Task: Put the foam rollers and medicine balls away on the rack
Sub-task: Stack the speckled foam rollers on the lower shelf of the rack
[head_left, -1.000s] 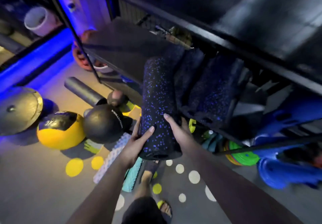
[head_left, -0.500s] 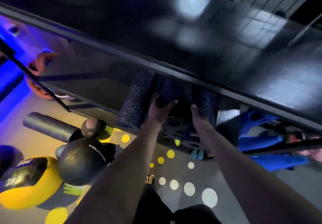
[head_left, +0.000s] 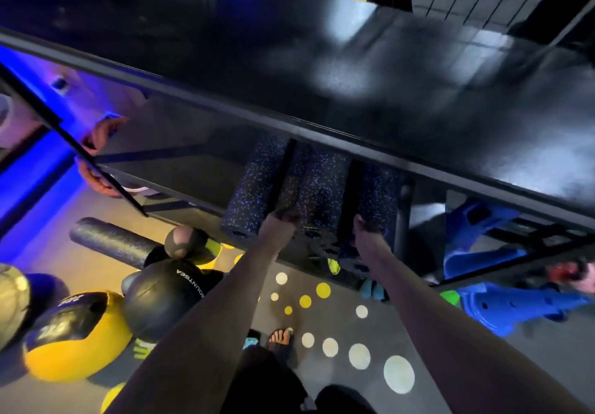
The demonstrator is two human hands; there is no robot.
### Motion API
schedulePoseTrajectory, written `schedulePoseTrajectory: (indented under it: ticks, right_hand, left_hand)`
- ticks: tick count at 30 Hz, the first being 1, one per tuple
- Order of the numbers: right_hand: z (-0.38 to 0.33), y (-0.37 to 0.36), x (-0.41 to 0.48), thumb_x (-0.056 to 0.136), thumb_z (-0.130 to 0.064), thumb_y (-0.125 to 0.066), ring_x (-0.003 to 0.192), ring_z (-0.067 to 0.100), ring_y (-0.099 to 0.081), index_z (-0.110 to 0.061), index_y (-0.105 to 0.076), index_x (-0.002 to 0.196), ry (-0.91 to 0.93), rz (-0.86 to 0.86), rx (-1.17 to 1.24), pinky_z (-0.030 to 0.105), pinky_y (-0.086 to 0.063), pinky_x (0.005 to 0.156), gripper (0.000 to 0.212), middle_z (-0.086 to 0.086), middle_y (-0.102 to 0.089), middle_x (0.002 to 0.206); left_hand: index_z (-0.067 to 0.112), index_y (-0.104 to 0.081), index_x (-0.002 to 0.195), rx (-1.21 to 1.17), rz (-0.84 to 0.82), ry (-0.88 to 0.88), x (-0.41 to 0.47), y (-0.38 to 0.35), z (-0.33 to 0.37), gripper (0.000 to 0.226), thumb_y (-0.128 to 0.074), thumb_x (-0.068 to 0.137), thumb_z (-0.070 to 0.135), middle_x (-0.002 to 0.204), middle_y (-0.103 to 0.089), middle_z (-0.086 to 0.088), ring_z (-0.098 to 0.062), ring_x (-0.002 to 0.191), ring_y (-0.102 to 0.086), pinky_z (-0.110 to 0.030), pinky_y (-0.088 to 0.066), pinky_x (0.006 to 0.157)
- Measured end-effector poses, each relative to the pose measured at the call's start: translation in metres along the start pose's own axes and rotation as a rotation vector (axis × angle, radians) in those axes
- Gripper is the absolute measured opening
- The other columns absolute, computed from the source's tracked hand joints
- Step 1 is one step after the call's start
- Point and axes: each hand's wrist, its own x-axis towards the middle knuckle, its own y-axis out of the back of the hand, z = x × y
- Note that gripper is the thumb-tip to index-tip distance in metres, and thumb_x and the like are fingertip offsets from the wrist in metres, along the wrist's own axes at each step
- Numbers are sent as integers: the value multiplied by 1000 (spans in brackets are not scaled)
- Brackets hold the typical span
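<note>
Three black foam rollers with blue speckles lie side by side on the rack's middle shelf: the left roller (head_left: 249, 194), the middle roller (head_left: 318, 188) and the right roller (head_left: 378, 194). My left hand (head_left: 278, 226) rests its fingertips between the near ends of the left and middle rollers. My right hand (head_left: 367, 233) touches the near end of the right roller. Neither hand wraps around anything. On the floor to the left lie a dark grey foam roller (head_left: 109, 241), a black medicine ball (head_left: 164, 297), a yellow-and-black medicine ball (head_left: 74, 339) and a small dark ball (head_left: 190, 243).
The rack's glossy black upper shelf (head_left: 354, 91) juts out over the rollers and hides their far ends. Blue plastic pieces (head_left: 502, 304) fill the lower right shelves. Another ball (head_left: 13, 304) sits at the far left. My sandalled foot (head_left: 280, 338) stands on the dotted grey floor.
The speckled roller that both hands held a second ago now lies on the shelf at the left of the row. Both hands have let go and moved to the ends of the rollers.
</note>
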Motion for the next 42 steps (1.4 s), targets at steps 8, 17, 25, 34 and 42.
schedulePoseTrajectory:
  ticks: [8,17,25,34,42]
  right_hand:
    - [64,-25,-74,107,-46,-37,136,40,-45,-8,-51,144,146,-21,-147,38,-35,107,55,22,-50,148]
    - [158,-106,-137,103,-46,-47,118,29,-58,-10,-62,122,153,-328,-357,30,-44,96,44,11,-63,127]
    - [200,-163,-164,101,-36,-54,120,35,-57,-2,-63,121,66,-244,-416,32,-43,93,41,17,-63,126]
    - [269,-302,-224,104,-13,-49,108,29,-59,-1,-53,128,-167,-211,-431,22,-47,97,27,38,-55,124]
    - [414,-450,-179,89,-41,-53,114,33,-62,-8,-65,121,-351,-103,-295,34,-48,88,47,16,-67,125]
  left_hand:
    - [15,-65,125,-223,120,55,-145,12,-48,26,-55,102,11,106,-69,-2,-21,95,-66,-33,-50,73]
    - [15,-60,126,-58,228,238,-274,109,-158,25,-50,104,9,113,-66,-11,-28,87,-62,-33,-42,73]
    - [20,-54,125,21,218,369,-301,186,-208,22,-52,104,19,98,-64,-7,-20,76,-62,-29,-47,65]
    - [20,-49,134,-25,8,506,-296,292,-319,45,-68,93,24,98,-66,-5,-20,70,-62,-26,-44,57]
    - [15,-56,129,218,-58,636,-218,313,-487,38,-70,94,23,98,-67,-10,-16,67,-66,-21,-47,54]
